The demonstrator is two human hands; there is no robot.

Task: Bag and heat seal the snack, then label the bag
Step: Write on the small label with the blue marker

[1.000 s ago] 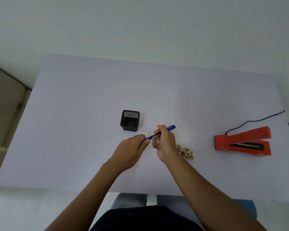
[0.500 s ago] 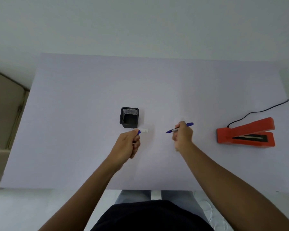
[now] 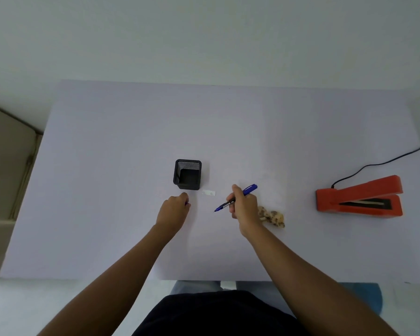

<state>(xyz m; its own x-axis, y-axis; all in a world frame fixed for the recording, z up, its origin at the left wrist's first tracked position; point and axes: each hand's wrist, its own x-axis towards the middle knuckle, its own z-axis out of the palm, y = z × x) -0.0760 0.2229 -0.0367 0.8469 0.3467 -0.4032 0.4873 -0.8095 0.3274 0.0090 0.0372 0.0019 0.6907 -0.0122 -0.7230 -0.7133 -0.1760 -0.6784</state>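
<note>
Snack lies mid-bench toward the near edge, just behind the right wrist; any clear bag around it is too faint to confirm, so bagging and sealing can't be judged. Labelling looks under way. Left hand is curled shut on something blue and mostly hidden, near the black cup. A small white label lies bare. Right hand pinches an uncapped pen. Far right sits the orange sealer.
</note>
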